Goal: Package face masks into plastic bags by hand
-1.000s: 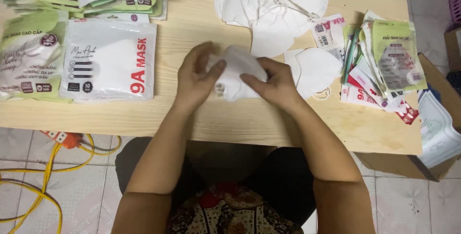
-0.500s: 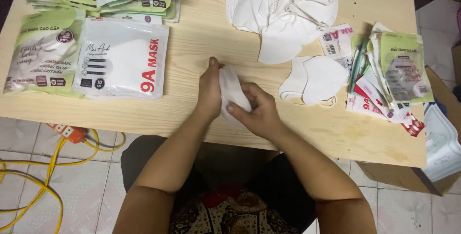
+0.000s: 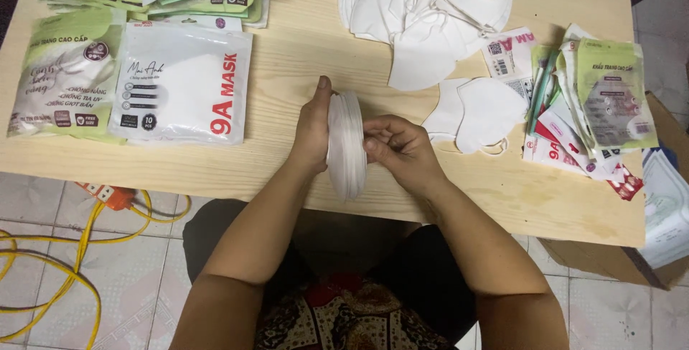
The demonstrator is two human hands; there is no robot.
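Observation:
A thin stack of folded white face masks point(image 3: 347, 145) stands on edge on the wooden table point(image 3: 301, 56), pressed between my two hands. My left hand point(image 3: 313, 129) lies flat against the stack's left side, thumb up at its top. My right hand point(image 3: 402, 150) grips the right side with curled fingers. A pile of loose white masks point(image 3: 430, 5) lies at the table's far middle. Two more single masks point(image 3: 481, 112) rest just right of my right hand.
Filled white and green mask packets point(image 3: 179, 81) lie at the left and far left. Empty flat packets point(image 3: 599, 102) are heaped at the right, with a cardboard box point(image 3: 664, 199) beyond the table edge. A yellow cable and orange power strip point(image 3: 108, 196) lie on the tiled floor.
My hands have gathered the masks from lying flat into an upright stack on edge and squeezed it together. The camera view has shifted slightly.

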